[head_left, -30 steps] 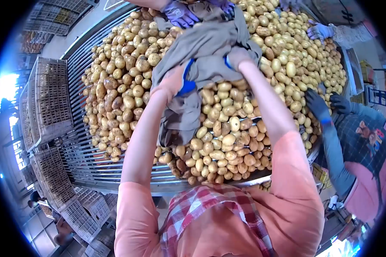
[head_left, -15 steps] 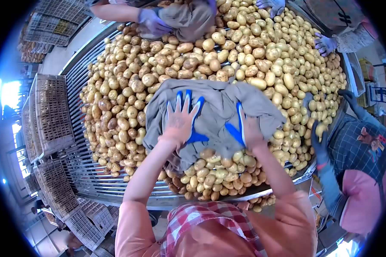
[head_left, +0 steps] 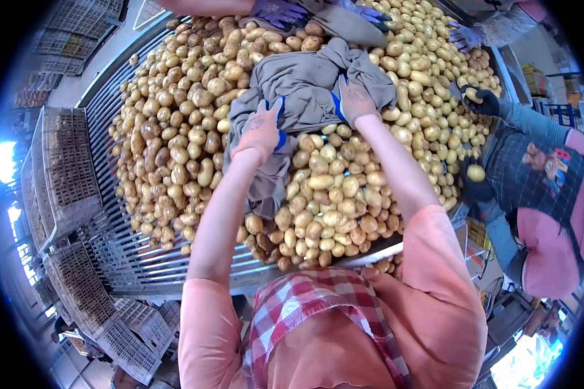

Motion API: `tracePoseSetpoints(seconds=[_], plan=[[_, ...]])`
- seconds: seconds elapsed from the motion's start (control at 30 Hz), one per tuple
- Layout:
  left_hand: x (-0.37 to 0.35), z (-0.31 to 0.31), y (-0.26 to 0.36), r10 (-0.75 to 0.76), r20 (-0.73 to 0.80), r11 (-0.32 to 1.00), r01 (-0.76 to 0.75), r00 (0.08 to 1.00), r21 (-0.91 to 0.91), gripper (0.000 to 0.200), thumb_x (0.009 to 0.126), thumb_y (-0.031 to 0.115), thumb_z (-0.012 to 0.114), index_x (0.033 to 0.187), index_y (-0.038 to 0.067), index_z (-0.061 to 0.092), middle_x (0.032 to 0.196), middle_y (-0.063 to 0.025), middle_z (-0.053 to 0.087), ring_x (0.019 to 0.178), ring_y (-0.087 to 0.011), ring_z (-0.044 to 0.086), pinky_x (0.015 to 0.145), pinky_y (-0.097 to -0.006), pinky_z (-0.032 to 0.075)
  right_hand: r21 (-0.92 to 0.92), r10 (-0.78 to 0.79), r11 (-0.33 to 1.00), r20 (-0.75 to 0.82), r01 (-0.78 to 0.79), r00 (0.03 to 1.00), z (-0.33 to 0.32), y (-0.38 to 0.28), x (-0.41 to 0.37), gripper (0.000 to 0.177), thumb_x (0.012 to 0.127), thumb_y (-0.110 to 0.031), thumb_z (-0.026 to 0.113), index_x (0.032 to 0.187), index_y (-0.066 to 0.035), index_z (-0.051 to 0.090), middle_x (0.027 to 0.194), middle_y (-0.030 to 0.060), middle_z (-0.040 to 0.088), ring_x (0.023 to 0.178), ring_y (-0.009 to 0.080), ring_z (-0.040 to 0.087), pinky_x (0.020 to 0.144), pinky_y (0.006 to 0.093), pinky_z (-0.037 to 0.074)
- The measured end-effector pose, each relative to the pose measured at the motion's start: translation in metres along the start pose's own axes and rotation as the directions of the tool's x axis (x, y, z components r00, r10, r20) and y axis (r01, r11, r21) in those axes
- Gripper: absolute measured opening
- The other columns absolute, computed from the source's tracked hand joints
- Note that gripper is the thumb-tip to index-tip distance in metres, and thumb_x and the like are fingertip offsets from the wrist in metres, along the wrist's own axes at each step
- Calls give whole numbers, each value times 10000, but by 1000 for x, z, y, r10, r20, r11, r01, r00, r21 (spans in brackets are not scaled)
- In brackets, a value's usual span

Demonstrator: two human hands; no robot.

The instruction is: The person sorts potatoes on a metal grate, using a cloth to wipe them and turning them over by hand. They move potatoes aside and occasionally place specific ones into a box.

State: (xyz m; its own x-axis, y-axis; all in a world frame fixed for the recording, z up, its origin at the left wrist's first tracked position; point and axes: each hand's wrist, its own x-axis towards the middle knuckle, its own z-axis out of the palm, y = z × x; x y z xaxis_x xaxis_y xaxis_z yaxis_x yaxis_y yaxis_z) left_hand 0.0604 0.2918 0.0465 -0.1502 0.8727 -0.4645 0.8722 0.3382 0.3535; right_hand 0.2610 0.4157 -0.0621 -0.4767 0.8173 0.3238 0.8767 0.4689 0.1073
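A big heap of potatoes (head_left: 175,142) covers a slatted metal sorting table (head_left: 120,249). A grey cloth (head_left: 302,84) lies spread over the heap in front of me. My left hand (head_left: 261,129), in a pink and blue glove, presses on the cloth's left part. My right hand (head_left: 353,98), gloved the same way, grips a bunched fold of the cloth farther out. Both my arms are stretched forward over the potatoes.
Across the table a person's purple-gloved hands (head_left: 282,11) hold another grey cloth (head_left: 344,23). At right a person in dark gloves holds a potato (head_left: 476,172). Another gloved hand (head_left: 464,35) works at the far right. Stacked plastic crates (head_left: 65,162) stand at left.
Both my hands have pushed the grey cloth away from me across the potatoes, and it has bunched up. The person at right has lifted a potato off the table.
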Motion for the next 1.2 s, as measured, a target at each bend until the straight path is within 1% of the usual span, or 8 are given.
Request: tracePoseSetpoints(seconds=[0.07, 0.3, 0.4, 0.7, 0.83, 0.93, 1.07, 1.2], plan=[[-33, -7, -15, 102, -2, 988, -101, 995, 120, 567, 808, 36, 466, 1343, 206, 386, 1416, -195, 286, 1289, -325, 324, 1058, -365, 292, 379, -151, 925, 449, -35, 881, -49, 12, -27, 367, 900, -242, 415, 1174, -17, 511, 1003, 216, 604, 931, 349, 577, 842, 430, 443], [-175, -18, -23, 291, 232, 930, -331, 928, 157, 616, 761, 246, 639, 1333, 243, 409, 1428, -167, 278, 1300, -393, 271, 1068, -429, 235, 434, 172, 859, 260, -274, 950, -172, 34, -165, 400, 827, -390, 584, 1042, -53, 614, 882, 201, 618, 810, 368, 588, 727, 459, 464], [-179, 28, -6, 158, 301, 860, -281, 940, 426, 749, 753, 341, 652, 1400, 273, 281, 1457, -159, 218, 1339, -424, 152, 1059, -577, 143, 337, 112, 906, 396, -258, 911, -166, 8, -227, 657, 801, -377, 614, 1329, -57, 389, 1255, 332, 399, 1121, 469, 425, 956, 472, 352], [-40, 45, -5, 249, 175, 805, -304, 952, 510, 777, 664, 477, 677, 1340, 216, 399, 1433, -128, 275, 1330, -415, 189, 1039, -598, 165, 535, 13, 821, 332, -200, 943, -82, -1, -95, 969, 674, -598, 642, 1362, -7, 301, 1259, 368, 356, 1136, 505, 383, 960, 471, 357], [37, 31, -5, 283, 4, 734, -220, 959, 643, 880, 655, 613, 623, 1365, 165, 358, 1416, -125, 320, 1341, -394, 180, 1061, -592, 97, 347, -19, 937, 175, -44, 984, -35, -5, -12, 682, 819, -418, 545, 1341, -20, 357, 1187, 304, 438, 1024, 431, 470, 866, 459, 419], [87, -5, 13, 249, -123, 809, -136, 961, 571, 515, 825, 194, 483, 1331, 148, 398, 1410, -106, 329, 1199, -350, 413, 972, -556, 308, 211, 102, 962, 307, -172, 946, 13, -10, 50, 548, 798, -139, 430, 1342, -90, 383, 1152, 258, 474, 903, 361, 561, 756, 402, 470], [74, 26, 33, 303, -201, 696, -73, 932, 715, 505, 815, 132, 461, 1317, 167, 415, 1386, -93, 366, 1154, -300, 458, 933, -534, 348, 291, 190, 935, 68, -201, 979, 74, -2, 63, 496, 833, -175, 431, 1277, 42, 396, 1258, 269, 433, 1098, 349, 504, 919, 391, 410], [1, 36, 28, 230, -86, 822, -146, 969, 550, 606, 774, 85, 480, 1359, 207, 380, 1452, -113, 265, 1281, -390, 307, 962, -530, 345, 290, 300, 866, 351, -408, 887, -4, -23, 12, 509, 846, -190, 421, 1281, 74, 384, 1380, 225, 333, 1244, 370, 362, 1012, 398, 320]])
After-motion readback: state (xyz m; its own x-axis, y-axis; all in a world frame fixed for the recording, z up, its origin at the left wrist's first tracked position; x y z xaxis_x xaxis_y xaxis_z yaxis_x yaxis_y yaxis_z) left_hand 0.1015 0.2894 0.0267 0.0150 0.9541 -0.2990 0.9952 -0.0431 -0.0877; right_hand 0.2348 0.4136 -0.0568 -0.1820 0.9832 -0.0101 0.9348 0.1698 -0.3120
